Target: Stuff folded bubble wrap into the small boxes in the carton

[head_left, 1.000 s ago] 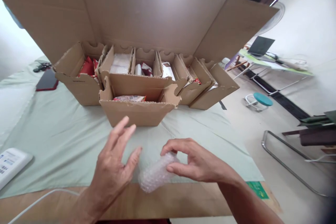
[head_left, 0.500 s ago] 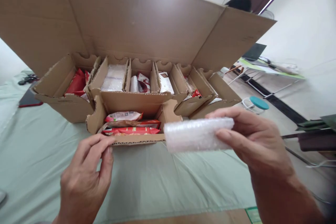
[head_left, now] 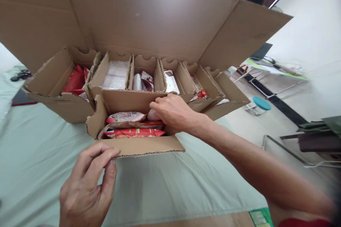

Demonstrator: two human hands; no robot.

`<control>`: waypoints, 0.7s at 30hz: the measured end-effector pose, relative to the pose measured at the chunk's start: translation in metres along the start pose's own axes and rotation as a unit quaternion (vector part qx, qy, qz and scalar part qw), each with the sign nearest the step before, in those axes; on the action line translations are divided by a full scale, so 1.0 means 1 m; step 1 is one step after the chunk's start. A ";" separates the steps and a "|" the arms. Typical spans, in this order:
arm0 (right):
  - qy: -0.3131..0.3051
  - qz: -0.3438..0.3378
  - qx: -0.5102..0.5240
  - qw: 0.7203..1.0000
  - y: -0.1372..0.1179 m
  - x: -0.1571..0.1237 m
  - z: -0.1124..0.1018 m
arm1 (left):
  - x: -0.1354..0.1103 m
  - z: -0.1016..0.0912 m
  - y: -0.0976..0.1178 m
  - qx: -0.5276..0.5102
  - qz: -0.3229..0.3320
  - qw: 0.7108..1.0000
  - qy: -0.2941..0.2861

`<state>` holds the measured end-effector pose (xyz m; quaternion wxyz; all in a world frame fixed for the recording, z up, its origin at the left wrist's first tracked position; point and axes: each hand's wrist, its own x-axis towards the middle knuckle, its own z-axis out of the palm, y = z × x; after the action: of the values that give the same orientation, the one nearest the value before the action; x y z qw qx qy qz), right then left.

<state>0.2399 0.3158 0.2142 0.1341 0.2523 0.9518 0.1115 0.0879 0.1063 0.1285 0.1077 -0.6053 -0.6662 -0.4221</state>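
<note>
The thumb and fingers of my left hand [head_left: 87,181] pinch the left end of the front flap [head_left: 153,146] of a small cardboard box. Reaching into the right side of that box is my right hand [head_left: 174,112], closed on a bubble wrap roll [head_left: 152,115]; most of the roll is hidden by the hand. Beside it in the box lie several snack packets: a red packet [head_left: 134,133] at the front and a pink-and-white packet [head_left: 126,117] at the back.
Behind stands a row of cardboard bins; one holds red packets [head_left: 74,81], another flat bubble wrap [head_left: 116,74]. A large cardboard panel [head_left: 144,14] rises behind them. A pale green cloth [head_left: 160,184] covers the surface. A teal stool [head_left: 261,103] stands at the right.
My right hand has moved left and away from me, bringing the bubble wrap roll down into the small box. The front flap has tipped outward, still in my left hand.
</note>
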 end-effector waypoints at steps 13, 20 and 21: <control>-0.073 -0.046 -0.005 0.996 -0.014 0.020 0.014 | -0.001 0.006 0.001 -0.015 -0.008 1.000 0.012; -0.045 -0.007 -0.011 0.999 -0.010 0.011 0.012 | -0.002 0.006 -0.001 -0.023 -0.002 1.000 0.021; -0.045 -0.004 -0.013 0.999 -0.010 0.010 0.011 | -0.002 0.006 -0.001 -0.021 -0.003 0.999 0.024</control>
<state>0.2302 0.3141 0.1992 0.1803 0.2516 0.9443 0.1115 0.0898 0.1092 0.1231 0.1093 -0.5951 -0.6565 -0.4506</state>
